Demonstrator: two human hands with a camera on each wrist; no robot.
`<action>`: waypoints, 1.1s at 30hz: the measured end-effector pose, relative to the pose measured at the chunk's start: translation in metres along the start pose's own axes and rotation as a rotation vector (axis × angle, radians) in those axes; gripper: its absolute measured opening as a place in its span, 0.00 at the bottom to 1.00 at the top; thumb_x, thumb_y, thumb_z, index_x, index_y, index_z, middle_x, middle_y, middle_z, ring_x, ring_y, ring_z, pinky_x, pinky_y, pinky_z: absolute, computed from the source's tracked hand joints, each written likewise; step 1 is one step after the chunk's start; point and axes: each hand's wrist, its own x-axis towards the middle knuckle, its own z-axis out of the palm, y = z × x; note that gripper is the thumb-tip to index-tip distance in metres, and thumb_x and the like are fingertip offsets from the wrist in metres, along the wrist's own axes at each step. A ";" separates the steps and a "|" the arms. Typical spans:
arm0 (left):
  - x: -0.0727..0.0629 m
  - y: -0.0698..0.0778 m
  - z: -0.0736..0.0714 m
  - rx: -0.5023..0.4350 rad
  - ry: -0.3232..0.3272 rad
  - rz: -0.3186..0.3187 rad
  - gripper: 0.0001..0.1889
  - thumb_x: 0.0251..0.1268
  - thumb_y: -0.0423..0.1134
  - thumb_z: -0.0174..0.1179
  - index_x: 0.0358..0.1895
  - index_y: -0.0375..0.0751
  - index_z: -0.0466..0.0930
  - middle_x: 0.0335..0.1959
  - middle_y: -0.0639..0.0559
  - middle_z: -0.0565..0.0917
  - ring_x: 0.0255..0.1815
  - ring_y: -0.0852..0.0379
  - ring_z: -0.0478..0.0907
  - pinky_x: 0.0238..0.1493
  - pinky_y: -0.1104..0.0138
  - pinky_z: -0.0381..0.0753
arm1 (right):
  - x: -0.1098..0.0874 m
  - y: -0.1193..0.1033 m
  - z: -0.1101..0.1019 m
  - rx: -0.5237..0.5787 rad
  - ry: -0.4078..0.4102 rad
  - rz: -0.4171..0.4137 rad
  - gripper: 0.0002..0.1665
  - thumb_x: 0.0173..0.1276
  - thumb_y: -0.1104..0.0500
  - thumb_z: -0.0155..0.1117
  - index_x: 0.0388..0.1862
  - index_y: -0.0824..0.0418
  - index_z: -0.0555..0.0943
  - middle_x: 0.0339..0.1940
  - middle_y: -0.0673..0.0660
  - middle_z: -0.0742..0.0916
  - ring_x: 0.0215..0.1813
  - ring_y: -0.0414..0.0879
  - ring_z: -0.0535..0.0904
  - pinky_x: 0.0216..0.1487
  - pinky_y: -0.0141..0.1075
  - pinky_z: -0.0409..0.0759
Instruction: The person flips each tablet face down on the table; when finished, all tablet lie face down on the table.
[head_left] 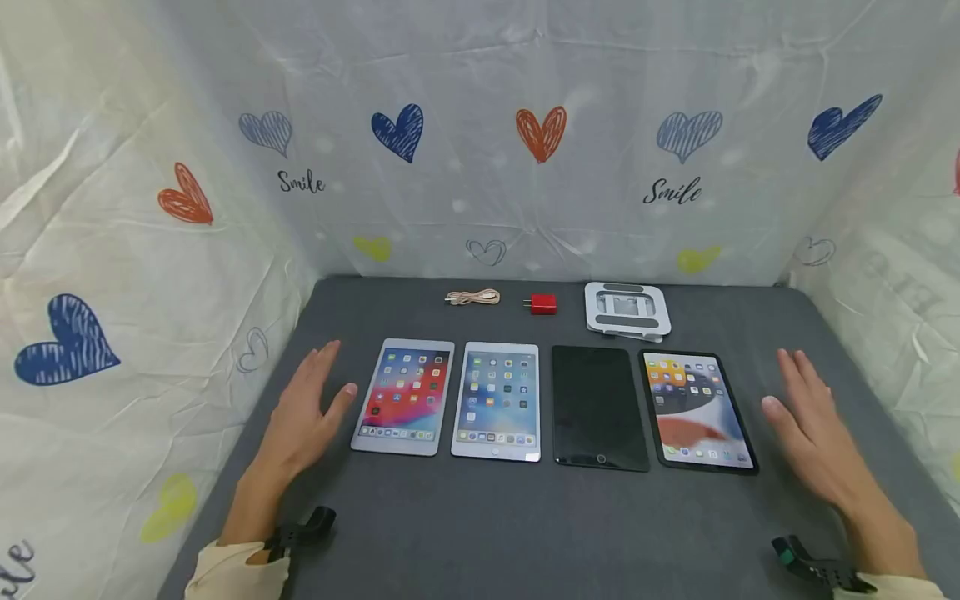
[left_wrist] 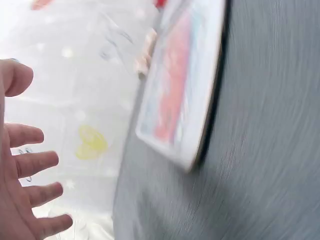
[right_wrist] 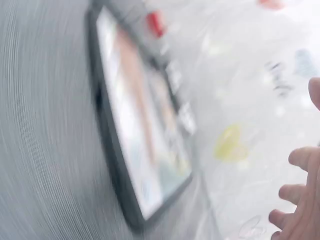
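Side by side in the head view lie a white tablet with a red and blue screen (head_left: 403, 397), a second white tablet with a lit blue screen (head_left: 497, 402), a dark-screened black tablet (head_left: 599, 407) and a black-rimmed lit tablet (head_left: 698, 410). To the left of the row is my left hand (head_left: 303, 417), fingers extended, holding nothing. Beyond the right end, my right hand (head_left: 813, 429) is likewise spread and holds nothing. The left wrist view has the nearest white tablet (left_wrist: 175, 85), blurred; the right wrist view shows the black-rimmed one (right_wrist: 145, 120).
Behind the tablets are a coiled cable (head_left: 472, 297), a red charger plug (head_left: 542, 304) and a folded white and grey stand (head_left: 627, 311). A grey cloth covers the table (head_left: 480, 525). Curtains printed with hearts (head_left: 457, 200) enclose the back and both sides.
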 end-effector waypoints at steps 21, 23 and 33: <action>-0.026 0.147 0.056 -0.944 0.211 0.212 0.35 0.70 0.17 0.62 0.81 0.27 0.68 0.79 0.30 0.74 0.83 0.47 0.72 0.82 0.63 0.70 | -0.035 -0.089 0.017 0.651 0.253 0.157 0.45 0.80 0.75 0.58 0.91 0.60 0.58 0.91 0.52 0.66 0.86 0.32 0.65 0.77 0.16 0.66; -0.016 0.162 0.061 -0.955 0.176 0.219 0.35 0.71 0.20 0.64 0.81 0.28 0.68 0.79 0.32 0.75 0.83 0.44 0.72 0.82 0.62 0.70 | -0.027 -0.092 0.011 0.617 0.239 0.158 0.45 0.80 0.74 0.60 0.91 0.59 0.59 0.91 0.52 0.66 0.87 0.33 0.64 0.76 0.15 0.67; 0.025 0.228 0.096 -1.008 -0.072 0.160 0.30 0.77 0.32 0.65 0.78 0.30 0.73 0.76 0.40 0.81 0.78 0.44 0.79 0.78 0.56 0.78 | 0.005 -0.093 -0.016 0.728 0.231 0.199 0.36 0.82 0.68 0.63 0.85 0.66 0.68 0.72 0.38 0.85 0.72 0.25 0.79 0.71 0.14 0.71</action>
